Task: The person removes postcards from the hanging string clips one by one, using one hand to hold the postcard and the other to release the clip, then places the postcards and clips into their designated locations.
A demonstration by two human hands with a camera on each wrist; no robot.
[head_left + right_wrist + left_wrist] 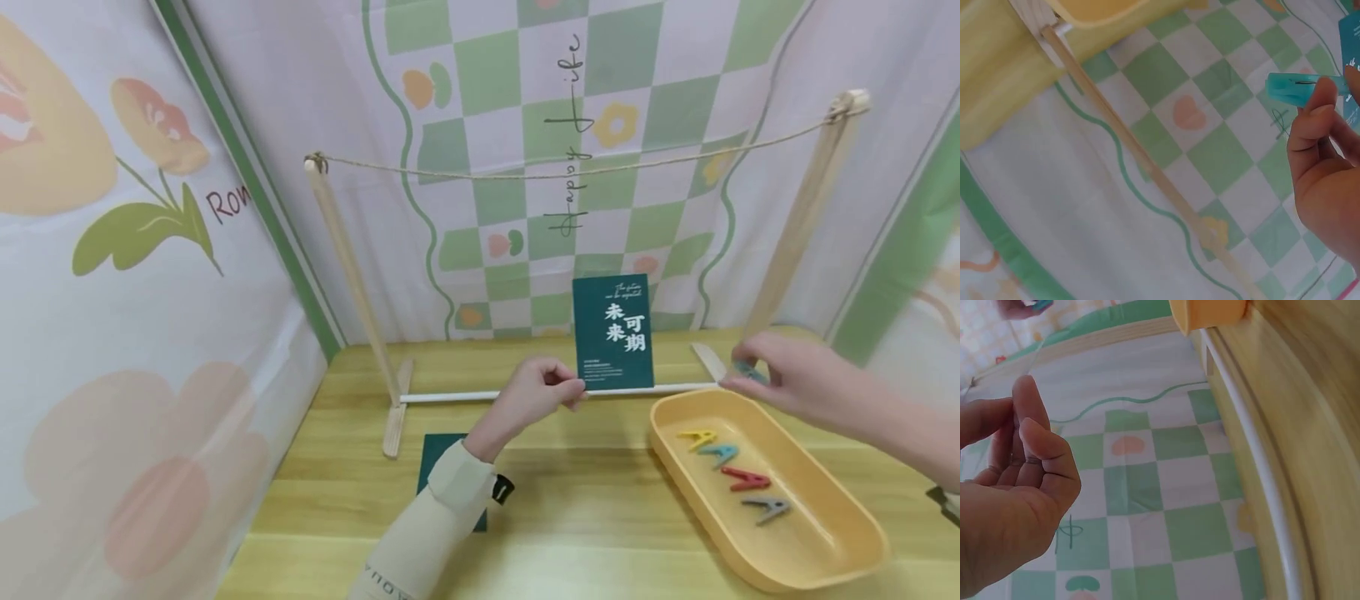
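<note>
My left hand [536,390] pinches the lower left corner of a dark green card [613,333] with white lettering, held upright above the table. In the left wrist view the card shows only as a thin edge beyond the fingertips. Between thumb and fingers my right hand [787,375] holds a light blue clothespin [1294,89], above the far end of a yellow tray [832,475]. Inside the tray lie a yellow clothespin [699,437], a blue clothespin [722,453], a red clothespin [746,478] and a grey clothespin [768,507].
A twine line [525,176] hangs between a left wooden post [352,283] and a right wooden post [802,217]. A white rod [450,397] joins their feet. Another dark green card [438,450] lies on the table, partly under my left forearm. Patterned cloth hangs behind.
</note>
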